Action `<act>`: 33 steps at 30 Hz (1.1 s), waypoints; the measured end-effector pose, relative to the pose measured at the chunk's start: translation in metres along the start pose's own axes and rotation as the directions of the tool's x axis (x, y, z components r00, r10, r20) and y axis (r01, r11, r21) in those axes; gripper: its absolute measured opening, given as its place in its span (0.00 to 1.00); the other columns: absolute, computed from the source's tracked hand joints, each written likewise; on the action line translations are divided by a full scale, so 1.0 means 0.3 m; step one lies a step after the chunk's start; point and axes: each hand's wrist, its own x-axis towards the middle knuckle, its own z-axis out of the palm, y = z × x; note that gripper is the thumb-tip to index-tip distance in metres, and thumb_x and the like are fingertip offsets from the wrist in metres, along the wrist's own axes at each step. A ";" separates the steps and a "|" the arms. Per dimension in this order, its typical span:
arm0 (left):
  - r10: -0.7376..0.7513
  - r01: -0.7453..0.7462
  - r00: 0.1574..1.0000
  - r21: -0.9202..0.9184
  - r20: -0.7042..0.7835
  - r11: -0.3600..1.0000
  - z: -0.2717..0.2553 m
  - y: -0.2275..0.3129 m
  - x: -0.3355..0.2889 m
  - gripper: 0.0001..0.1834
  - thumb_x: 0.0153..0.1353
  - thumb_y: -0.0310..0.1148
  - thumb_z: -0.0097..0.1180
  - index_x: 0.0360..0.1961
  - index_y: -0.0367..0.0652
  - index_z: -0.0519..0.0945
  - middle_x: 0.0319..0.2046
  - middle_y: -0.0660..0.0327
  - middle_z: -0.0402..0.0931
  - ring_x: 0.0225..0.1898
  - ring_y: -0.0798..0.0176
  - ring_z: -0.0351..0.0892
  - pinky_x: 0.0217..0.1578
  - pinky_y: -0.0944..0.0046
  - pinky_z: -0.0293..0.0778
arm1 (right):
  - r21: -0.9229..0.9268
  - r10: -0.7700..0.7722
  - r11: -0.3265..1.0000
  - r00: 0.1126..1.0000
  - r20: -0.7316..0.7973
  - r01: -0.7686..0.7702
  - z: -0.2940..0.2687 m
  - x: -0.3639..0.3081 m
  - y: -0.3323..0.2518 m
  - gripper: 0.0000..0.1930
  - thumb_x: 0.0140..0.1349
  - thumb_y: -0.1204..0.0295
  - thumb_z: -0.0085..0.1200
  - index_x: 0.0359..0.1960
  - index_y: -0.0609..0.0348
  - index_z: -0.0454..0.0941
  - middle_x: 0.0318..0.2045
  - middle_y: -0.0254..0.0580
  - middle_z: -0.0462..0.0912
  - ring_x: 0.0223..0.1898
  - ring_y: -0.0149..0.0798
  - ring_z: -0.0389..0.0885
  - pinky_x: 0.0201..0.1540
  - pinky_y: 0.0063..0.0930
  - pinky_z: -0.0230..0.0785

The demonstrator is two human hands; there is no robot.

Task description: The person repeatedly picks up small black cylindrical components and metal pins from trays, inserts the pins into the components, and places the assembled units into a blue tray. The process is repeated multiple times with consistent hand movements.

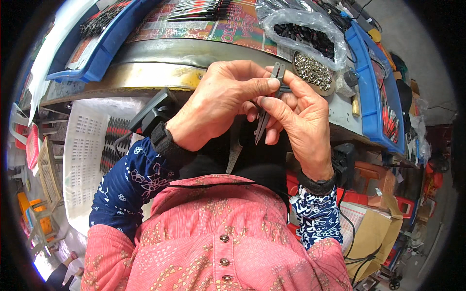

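- My left hand (pixel 218 106) is closed: thumb tip pressed down on the upper part of a small pair of grey metal snips (pixel 272 97), other fingers curled under it.
- My right hand (pixel 303 123) is also closed on the snips, index finger laid along the side, remaining fingers wrapped behind; the pointed tip sticks out below my fingers, aimed down toward my lap.
- Snips sit upright, slightly tilted, between both hands, held above the table edge (pixel 160 77) and in front of my chest.
- A second thin metal strip (pixel 235 151) hangs below my left palm; cannot tell if I grip it or what it is.
- Black wrist straps on both wrists, blue patterned sleeves, pink buttoned shirt below.
- Just beyond my right hand: round dish of small shiny metal pieces (pixel 314 72) on the table.
- Behind that dish: clear plastic bag of dark small parts (pixel 303 34).
- Right side: blue tray (pixel 370 92) with red-handled items lying in it.
- Far left top: another blue tray (pixel 104 43) holding dark tools.
- Centre top: more red-and-black tools (pixel 196 10) lined up on a colourful printed sheet.
- Lower left, under the table: white slotted crate (pixel 82 155) with red-black pieces inside.
- Lower right: brown cardboard (pixel 374 233) and cables near the floor.
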 end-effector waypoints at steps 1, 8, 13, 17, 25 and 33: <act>-0.001 0.001 1.000 -0.001 0.004 1.000 -0.001 -0.001 0.003 0.08 0.64 0.32 0.62 0.38 0.39 0.80 0.28 0.67 0.79 0.22 0.77 0.76 0.20 0.79 0.71 | 0.002 0.003 1.000 1.000 -0.006 -0.003 -0.001 0.001 0.002 0.22 0.66 0.74 0.57 0.61 0.65 0.69 0.22 0.35 0.80 0.16 0.21 0.74 0.15 0.13 0.65; -0.015 0.016 1.000 -0.020 0.019 1.000 -0.002 -0.016 0.017 0.08 0.63 0.33 0.62 0.38 0.39 0.80 0.27 0.66 0.78 0.22 0.76 0.76 0.20 0.78 0.71 | 0.043 0.013 0.999 1.000 -0.027 -0.012 -0.009 0.001 0.015 0.22 0.66 0.74 0.57 0.60 0.65 0.70 0.22 0.35 0.80 0.15 0.21 0.73 0.15 0.12 0.65; -0.016 0.016 0.999 0.003 0.031 1.000 -0.005 -0.030 0.023 0.09 0.63 0.33 0.62 0.38 0.38 0.80 0.27 0.65 0.79 0.23 0.75 0.76 0.20 0.78 0.71 | 0.062 0.023 0.998 1.000 -0.016 -0.022 -0.020 -0.004 0.019 0.23 0.64 0.77 0.58 0.60 0.70 0.68 0.29 0.42 0.83 0.18 0.25 0.76 0.15 0.14 0.67; -0.018 0.018 0.999 -0.003 0.034 1.000 -0.004 -0.037 0.024 0.10 0.63 0.34 0.63 0.38 0.38 0.80 0.28 0.65 0.80 0.23 0.75 0.77 0.20 0.77 0.70 | 0.072 0.042 0.996 0.999 -0.006 -0.042 -0.026 -0.008 0.017 0.24 0.64 0.77 0.58 0.60 0.72 0.68 0.33 0.45 0.84 0.19 0.26 0.78 0.16 0.15 0.69; -0.024 0.024 1.000 0.036 0.002 0.999 0.003 -0.039 0.024 0.09 0.62 0.33 0.63 0.36 0.39 0.80 0.26 0.66 0.79 0.22 0.75 0.75 0.19 0.76 0.68 | 0.081 0.040 0.996 0.999 -0.036 -0.037 -0.018 -0.013 0.029 0.21 0.65 0.75 0.58 0.59 0.66 0.71 0.24 0.34 0.81 0.16 0.21 0.73 0.15 0.12 0.65; -0.190 0.183 0.974 0.069 0.121 0.981 -0.005 0.000 -0.012 0.10 0.61 0.34 0.64 0.34 0.38 0.80 0.23 0.66 0.77 0.18 0.75 0.72 0.17 0.74 0.66 | 0.047 0.040 0.998 0.999 -0.035 -0.038 -0.085 -0.012 -0.018 0.18 0.65 0.68 0.60 0.53 0.65 0.77 0.22 0.33 0.80 0.17 0.21 0.73 0.19 0.14 0.66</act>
